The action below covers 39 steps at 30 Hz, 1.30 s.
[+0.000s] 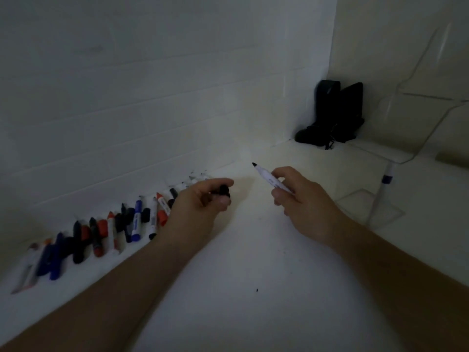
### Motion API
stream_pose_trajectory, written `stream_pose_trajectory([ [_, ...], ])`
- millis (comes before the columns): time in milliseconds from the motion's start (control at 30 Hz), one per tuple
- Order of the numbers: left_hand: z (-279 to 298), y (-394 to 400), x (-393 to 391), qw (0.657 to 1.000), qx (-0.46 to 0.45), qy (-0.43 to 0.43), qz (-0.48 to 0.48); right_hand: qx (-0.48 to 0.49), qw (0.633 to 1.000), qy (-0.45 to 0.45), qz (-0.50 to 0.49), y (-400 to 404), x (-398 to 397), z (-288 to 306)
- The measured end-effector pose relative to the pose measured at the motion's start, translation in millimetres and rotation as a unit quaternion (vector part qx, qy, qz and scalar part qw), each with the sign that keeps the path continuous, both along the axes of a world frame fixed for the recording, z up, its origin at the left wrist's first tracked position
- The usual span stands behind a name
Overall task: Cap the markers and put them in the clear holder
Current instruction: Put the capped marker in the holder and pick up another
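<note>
Now the step in hand is the capping of one marker. The right hand (299,196) grasps a white marker (271,180) by its barrel, the fingers curled round it, and the bare black tip points up and away, toward the left hand. The left hand (203,199) pinches a small black cap (224,191) between the thumb and the fingers. Cap and tip are apart, with a clear gap of table (241,250) between them, so the cap is not yet on.

I take the clear holder (375,209) as the landmark. It stands just to the right of the right hand, and one marker with a blue band (387,177) leans inside it already. The held marker is to the left of the holder, near it. Much further left of the holder, along the foot of the white wall, lies a long row of markers and caps (106,229) in black, blue and red; many of them seem still open, though the light is dim. Behind the holder, in the corner, stands a dark object (332,115) that I cannot identify.

I judge the task to be in its early part. The next move calls for bringing the two hands together, lining the open mouth of the cap with the tip, and pressing until it sits firm. Then the right hand has only a short way to the holder.
</note>
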State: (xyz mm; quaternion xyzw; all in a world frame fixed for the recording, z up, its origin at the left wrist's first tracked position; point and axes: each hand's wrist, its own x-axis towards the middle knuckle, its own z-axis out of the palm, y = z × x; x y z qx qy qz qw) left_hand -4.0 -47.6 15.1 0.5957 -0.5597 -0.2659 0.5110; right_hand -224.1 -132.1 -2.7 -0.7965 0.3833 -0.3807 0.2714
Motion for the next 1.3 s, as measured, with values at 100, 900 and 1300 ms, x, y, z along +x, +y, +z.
stream_pose_trajectory([
  [100, -1, -1, 7, 0.999, -0.016, -0.021, 0.022, -0.074, 0.997, 0.021, -0.019, 1, 0, 2],
  [900, -7, 3, 4, 0.987, -0.015, -0.158, -0.025, -0.262, 0.955, 0.136, -0.02, 8, 14, -5],
  [1300, -2, 2, 14, 0.982, 0.041, -0.134, -0.128, -0.235, 0.965, 0.101, 0.063, 9, 7, -5],
])
